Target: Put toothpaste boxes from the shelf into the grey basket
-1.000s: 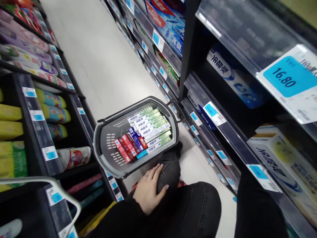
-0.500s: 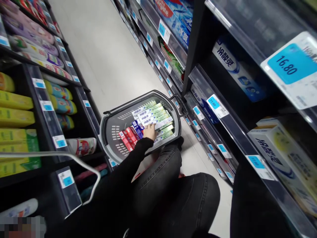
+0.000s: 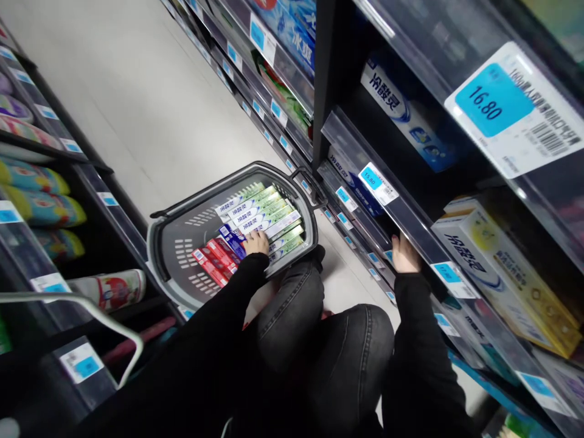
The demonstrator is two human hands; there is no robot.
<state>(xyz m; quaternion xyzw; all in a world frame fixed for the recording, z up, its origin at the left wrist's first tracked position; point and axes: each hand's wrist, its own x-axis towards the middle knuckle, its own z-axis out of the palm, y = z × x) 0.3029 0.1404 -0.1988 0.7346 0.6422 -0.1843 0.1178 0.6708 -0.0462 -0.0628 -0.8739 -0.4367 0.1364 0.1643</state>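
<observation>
Inside a grey shopping basket (image 3: 157,255), my left hand (image 3: 256,243) lies over the toothpaste boxes with its fingers resting on them. White-and-green toothpaste boxes (image 3: 249,213) are lined up side by side, one lying on top of the others. Blue boxes (image 3: 232,238) and red boxes (image 3: 214,258) lie next to them, close to my left hand. My right hand (image 3: 405,255) reaches in under a shelf edge on the right, below the 15.80 price tag (image 3: 378,182). Its fingertips are partly hidden by the shelf, and whatever they touch cannot be seen.
Shelves on the right hold a blue-and-white toothpaste box (image 3: 406,115) and a white-and-yellow box (image 3: 502,274). Left shelves carry yellow-and-blue packs (image 3: 41,194) and a white-and-red pack (image 3: 112,289). My bent knees (image 3: 292,298) are close to the basket. Pale floor (image 3: 137,109) runs along the aisle.
My right hand has come into view at the right shelf. On the boxes, my left hand has shifted slightly toward the blue ones. The view has swung to the right.
</observation>
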